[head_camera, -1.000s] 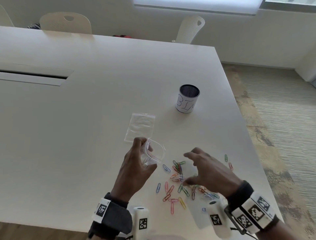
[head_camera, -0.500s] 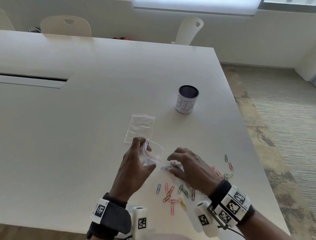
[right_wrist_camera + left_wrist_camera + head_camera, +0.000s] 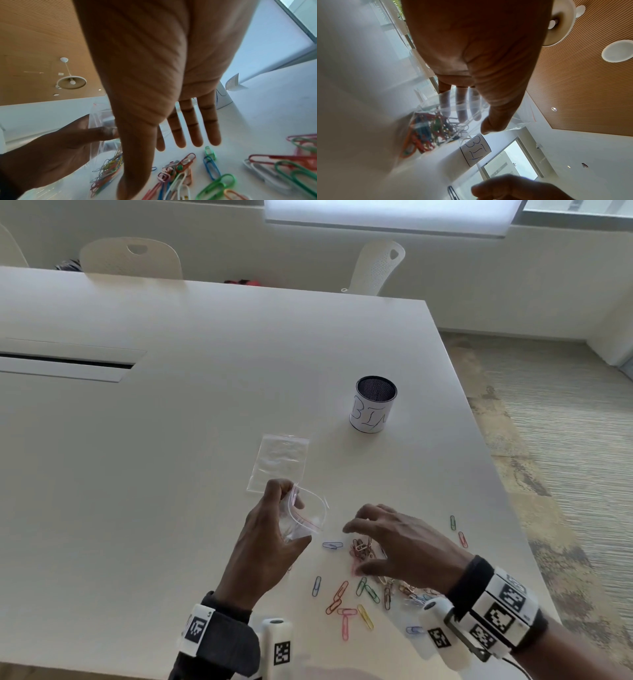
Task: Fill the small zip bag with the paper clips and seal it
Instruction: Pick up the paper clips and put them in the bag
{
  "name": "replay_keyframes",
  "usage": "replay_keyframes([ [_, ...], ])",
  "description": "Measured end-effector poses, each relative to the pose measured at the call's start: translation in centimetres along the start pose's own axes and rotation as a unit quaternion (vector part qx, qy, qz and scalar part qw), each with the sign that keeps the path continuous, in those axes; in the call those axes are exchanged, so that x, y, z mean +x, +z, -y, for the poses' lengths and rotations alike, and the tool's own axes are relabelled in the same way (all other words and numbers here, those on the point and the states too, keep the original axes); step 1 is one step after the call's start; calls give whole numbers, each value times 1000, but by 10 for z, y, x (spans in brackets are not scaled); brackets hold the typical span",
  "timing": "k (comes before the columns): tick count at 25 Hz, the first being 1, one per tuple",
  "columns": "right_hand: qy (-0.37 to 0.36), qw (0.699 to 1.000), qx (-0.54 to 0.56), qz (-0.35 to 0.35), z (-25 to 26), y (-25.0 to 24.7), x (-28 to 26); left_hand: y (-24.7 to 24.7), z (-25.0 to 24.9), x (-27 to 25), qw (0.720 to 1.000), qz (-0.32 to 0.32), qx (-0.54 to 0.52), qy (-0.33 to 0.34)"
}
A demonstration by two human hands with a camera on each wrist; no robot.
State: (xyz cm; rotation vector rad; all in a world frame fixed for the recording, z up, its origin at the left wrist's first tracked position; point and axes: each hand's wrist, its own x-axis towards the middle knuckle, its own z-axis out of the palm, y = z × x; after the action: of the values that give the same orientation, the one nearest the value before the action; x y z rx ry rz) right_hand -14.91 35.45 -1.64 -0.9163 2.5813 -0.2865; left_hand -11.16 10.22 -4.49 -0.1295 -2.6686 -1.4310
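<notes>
The left hand (image 3: pixel 270 539) is holding one small zip bag (image 3: pixel 306 517) upright above the surface (image 3: pixel 171 457), its fingers (image 3: pixel 461 106) behind the clear plastic and the thumb in front, curled around it. The mouth of the bag is standing open toward the right hand (image 3: pixel 400 542). Inside the bag a bunch of coloured paper clips (image 3: pixel 428 132) is already lying; I cannot count them.

The right hand is hovering with its fingers (image 3: pixel 197 129) straight and spread, holding nothing. Under and beside these fingers the loose paper clips (image 3: pixel 356 594) are lying scattered, more than fifteen, the exact number not clear.

Beyond the left fingers one second flat bag (image 3: pixel 279 462) is lying, and further away one cup marked BIN (image 3: pixel 373 405) is standing.
</notes>
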Motion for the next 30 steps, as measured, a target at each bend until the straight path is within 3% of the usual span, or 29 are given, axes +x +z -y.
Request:
replay_keyframes([
  [3, 13, 999, -34, 31, 5, 4, -7, 1, -1, 1, 1000, 4, -4, -1],
  [11, 25, 997, -5, -71, 32, 33, -8, 1, -2, 1, 1000, 9, -10, -1],
  [20, 40, 996, 16, -78, 27, 27, 2, -1, -4, -2, 1000, 8, -7, -12],
  [26, 93, 972, 188, -107, 1, 13, 0, -1, -5, -5, 1000, 6, -13, -11],
  [30, 84, 921, 340, -171, 4, -19, -7, -1, -5, -5, 1000, 6, -11, -9],
])
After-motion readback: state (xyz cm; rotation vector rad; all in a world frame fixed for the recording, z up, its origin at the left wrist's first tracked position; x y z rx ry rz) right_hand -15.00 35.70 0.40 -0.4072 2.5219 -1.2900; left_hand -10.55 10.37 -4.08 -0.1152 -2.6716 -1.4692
